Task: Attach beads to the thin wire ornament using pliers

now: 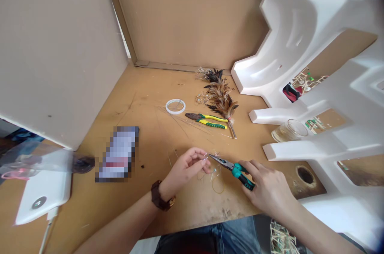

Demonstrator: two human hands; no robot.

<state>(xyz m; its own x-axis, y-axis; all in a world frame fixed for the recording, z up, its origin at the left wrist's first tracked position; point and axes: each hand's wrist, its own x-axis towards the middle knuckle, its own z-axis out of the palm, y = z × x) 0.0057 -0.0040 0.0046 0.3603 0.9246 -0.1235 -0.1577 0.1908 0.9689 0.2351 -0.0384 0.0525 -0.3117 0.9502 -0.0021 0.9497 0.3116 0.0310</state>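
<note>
Right fingers (251, 167) clamped round pliers (239, 172) — thin wire (206, 157) pinched between left fingers (195, 168).

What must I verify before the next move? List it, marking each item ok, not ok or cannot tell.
1. Needle-nose pliers in the right hand: ok, held by the handles.
2. Left hand at the pliers' tips: ok, pinching a small piece.
3. Tips closed on that piece: cannot tell, too small.
4. Tabletop below the hands free of loose bits: not ok, a yellow loop lies there.
5. Combination pliers out of the way: ok, beyond the hands near the feather duster.
</note>
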